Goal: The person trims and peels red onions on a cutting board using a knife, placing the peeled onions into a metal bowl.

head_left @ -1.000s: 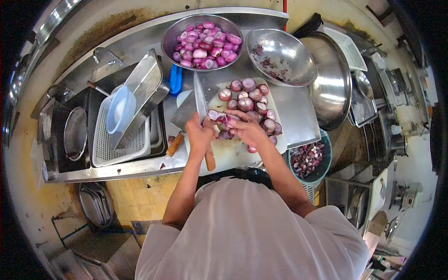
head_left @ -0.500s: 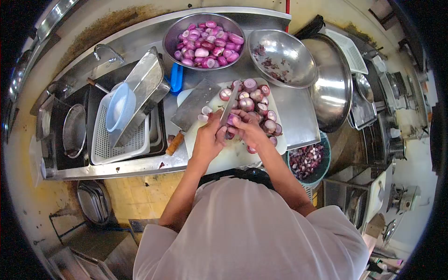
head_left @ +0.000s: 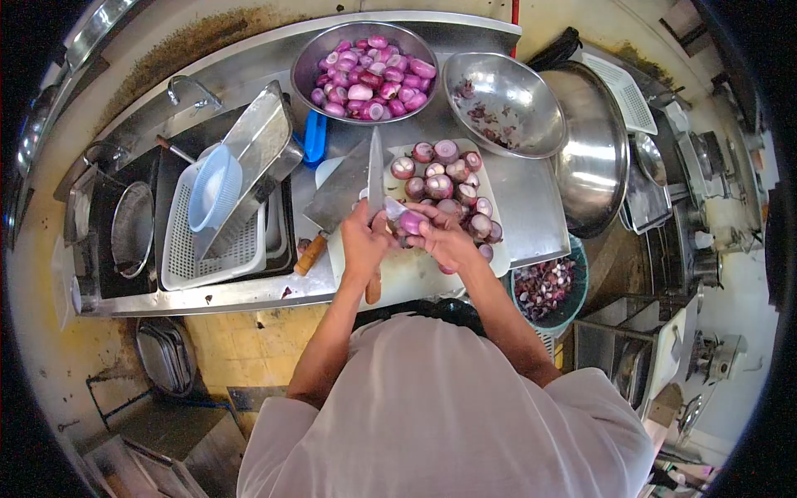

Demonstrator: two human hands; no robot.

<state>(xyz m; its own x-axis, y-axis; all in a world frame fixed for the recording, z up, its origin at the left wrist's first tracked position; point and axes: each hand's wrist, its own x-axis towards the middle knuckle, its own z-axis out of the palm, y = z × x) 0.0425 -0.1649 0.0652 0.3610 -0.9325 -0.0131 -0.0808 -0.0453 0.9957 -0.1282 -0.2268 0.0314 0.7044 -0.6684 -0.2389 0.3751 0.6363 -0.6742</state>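
Note:
My left hand [head_left: 365,242] is closed around a knife [head_left: 376,166], its blade pointing away from me and its wooden handle showing below the hand. In my right hand [head_left: 447,241] is a red onion [head_left: 411,222], pinched by the fingers, with smooth purple skin showing. A pale piece beside it lies near the blade. Both hands are over a white cutting board [head_left: 407,284]. Several unpeeled red onions with cut ends [head_left: 457,171] lie on the board's right half. On the left, a cleaver [head_left: 342,189] with a wooden handle rests partly on the board.
Behind the board stands a steel bowl [head_left: 300,83] of peeled onions. To its right is another bowl [head_left: 531,100] with skin scraps. A green bin [head_left: 584,286] of peelings sits below the counter's right edge. A white basket [head_left: 178,249] is at the sink.
The knife has swung left, from leaning over the onions to pointing straight away from me. The onion between my hands shows more smooth purple surface.

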